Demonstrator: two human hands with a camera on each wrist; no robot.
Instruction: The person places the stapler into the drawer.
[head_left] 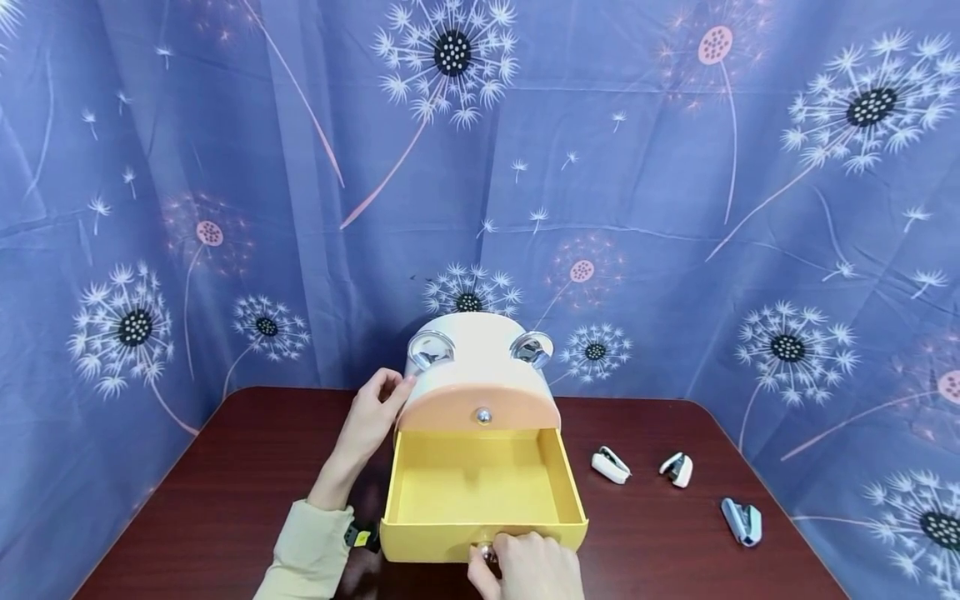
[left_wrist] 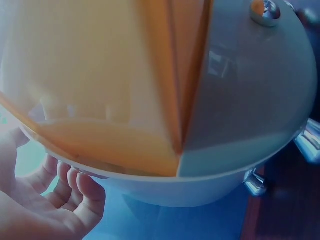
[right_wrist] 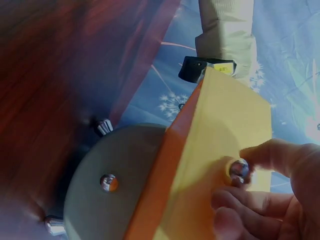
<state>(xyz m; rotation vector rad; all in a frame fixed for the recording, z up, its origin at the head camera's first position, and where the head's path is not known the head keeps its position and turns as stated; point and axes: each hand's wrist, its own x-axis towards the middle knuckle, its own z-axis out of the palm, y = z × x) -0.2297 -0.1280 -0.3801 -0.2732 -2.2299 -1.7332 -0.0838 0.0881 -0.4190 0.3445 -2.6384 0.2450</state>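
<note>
A small drawer cabinet (head_left: 480,358) with a white rounded top, a peach upper front and two silver eye-like parts stands on the table. Its yellow drawer (head_left: 472,479) is pulled out, and no item shows inside. My right hand (head_left: 534,568) pinches the silver drawer knob (right_wrist: 239,169) between thumb and fingers. At the cabinet's left side is my left hand (head_left: 372,417), its fingers loosely bent and the fingertips against or very close to the side wall. In the left wrist view these fingers (left_wrist: 90,192) lie by the cabinet's rim.
To the right of the cabinet lie a white stapler-like item (head_left: 611,465), a smaller white and black one (head_left: 677,469) and a light blue one (head_left: 742,522). A blue dandelion-print curtain (head_left: 637,167) hangs behind the dark red table (head_left: 247,467).
</note>
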